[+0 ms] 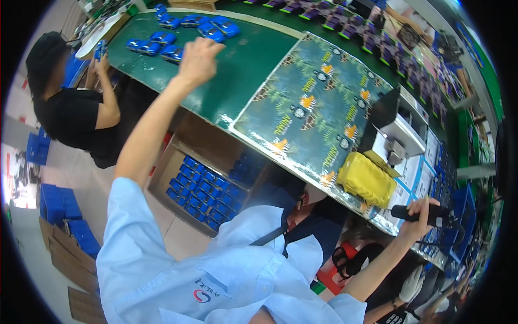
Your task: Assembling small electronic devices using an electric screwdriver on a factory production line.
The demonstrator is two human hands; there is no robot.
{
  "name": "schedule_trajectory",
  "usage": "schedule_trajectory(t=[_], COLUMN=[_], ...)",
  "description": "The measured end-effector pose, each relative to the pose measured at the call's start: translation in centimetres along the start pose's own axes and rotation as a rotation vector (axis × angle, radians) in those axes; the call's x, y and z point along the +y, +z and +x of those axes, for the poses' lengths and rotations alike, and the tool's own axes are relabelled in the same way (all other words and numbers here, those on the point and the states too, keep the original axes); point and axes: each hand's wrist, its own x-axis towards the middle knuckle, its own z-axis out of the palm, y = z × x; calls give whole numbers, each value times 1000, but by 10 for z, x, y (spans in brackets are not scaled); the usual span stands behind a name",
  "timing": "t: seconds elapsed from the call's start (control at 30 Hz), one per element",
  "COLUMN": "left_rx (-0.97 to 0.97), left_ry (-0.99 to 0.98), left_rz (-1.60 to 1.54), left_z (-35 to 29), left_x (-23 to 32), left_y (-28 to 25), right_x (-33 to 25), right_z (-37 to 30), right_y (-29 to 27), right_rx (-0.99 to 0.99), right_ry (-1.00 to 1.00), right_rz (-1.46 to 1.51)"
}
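Observation:
Above the green tabletop at the far left, my left hand [199, 60] is stretched out, thumb apart and the other fingers bent, with nothing visible in it. Its fingertips are close to several blue toy cars [224, 26], which lie in a loose group on the table; whether they touch one is hidden. My right hand [418, 218] is wrapped round a black electric screwdriver [402, 212] at the table's right front edge, its tip pointing left. Beside the tip lies a yellow block-shaped piece [366, 181], apart from the tool.
A patterned mat [302, 108] covers the table's middle. Behind the yellow piece stands a black-and-white box-shaped device [402, 121]. Purple-and-black parts [372, 40] line the far side. Below the table edge, a carton [162, 183] holds blue cars. A person in black [70, 108] works at left.

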Motion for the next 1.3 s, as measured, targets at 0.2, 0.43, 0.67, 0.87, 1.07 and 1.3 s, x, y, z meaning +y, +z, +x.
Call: schedule_trajectory(t=[0.2, 0.43, 0.67, 0.87, 1.07, 1.3], left_rx=[-220, -285, 82, 123, 87, 15], left_ry=[204, 320, 24, -103, -245, -311], left_rz=[-982, -976, -1224, -1182, -1125, -1033], left_z=[10, 16, 41, 66, 84, 91], left_x=[221, 267, 297, 279, 235, 209], left_y=[1, 3, -49, -66, -37, -20], right_x=[-20, -18, -21, -52, -75, -73], right_z=[-8, -17, -16, -46, -58, -56], right_y=[23, 10, 4, -46, -77, -87], right_rx=[31, 82, 89, 3, -58, -79], right_ry=[-15, -68, -75, -13, -63, -39], right_rz=[-29, 40, -7, 89, 64, 84])
